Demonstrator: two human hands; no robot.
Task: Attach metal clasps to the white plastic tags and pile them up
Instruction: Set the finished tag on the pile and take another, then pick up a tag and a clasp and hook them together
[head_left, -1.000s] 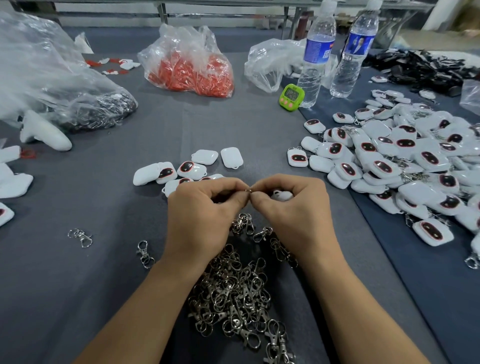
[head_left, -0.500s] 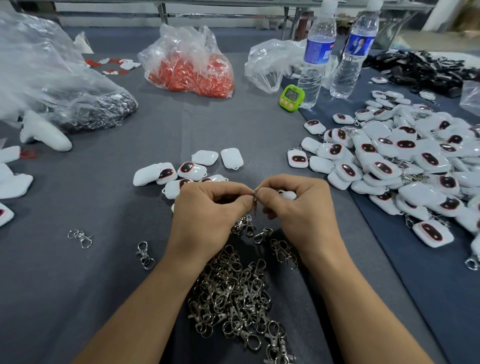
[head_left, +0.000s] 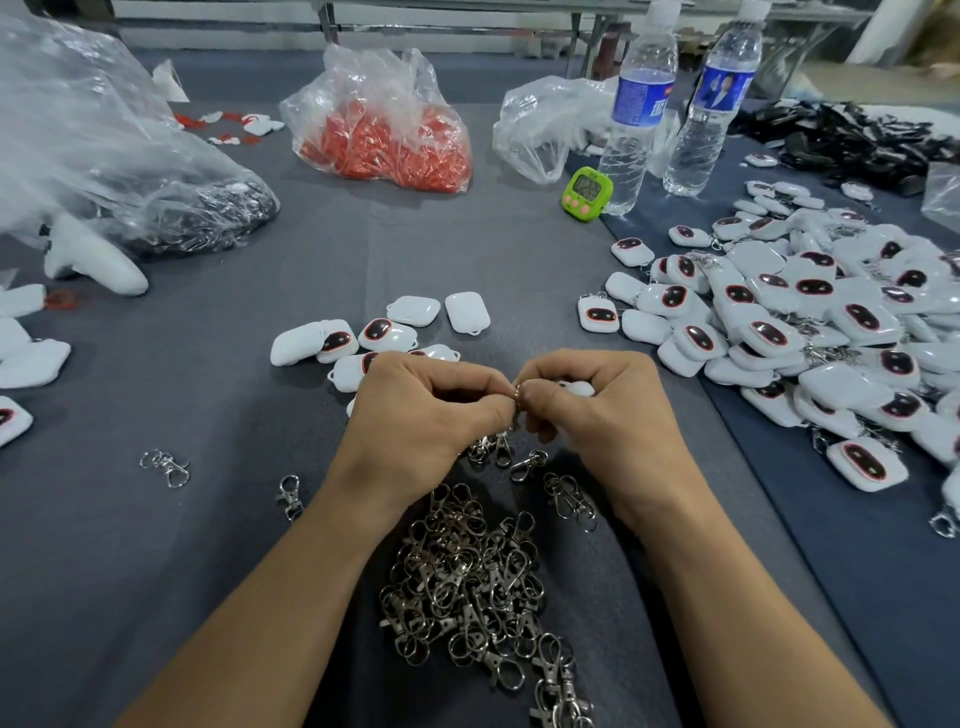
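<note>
My left hand (head_left: 421, 415) and my right hand (head_left: 608, 415) meet fingertip to fingertip over the grey cloth, pinching a small metal clasp ring (head_left: 517, 396) between them. A white plastic tag (head_left: 577, 387) peeks out from under the fingers of my right hand. Below my wrists lies a heap of loose metal clasps (head_left: 467, 582). A few bare white tags (head_left: 410, 332) lie just beyond my left hand. To the right spreads a large pile of tags with clasps attached (head_left: 810, 322).
Two water bottles (head_left: 639, 104) and a green timer (head_left: 587, 193) stand at the back right. A bag of red parts (head_left: 384, 124) sits at the back centre, a clear bag with metal parts (head_left: 156, 202) at the left. Stray clasps (head_left: 166, 466) lie left.
My hands have stayed together at the same spot. The fingertips have shifted slightly on the small ring, and the right hand has tilted a little.
</note>
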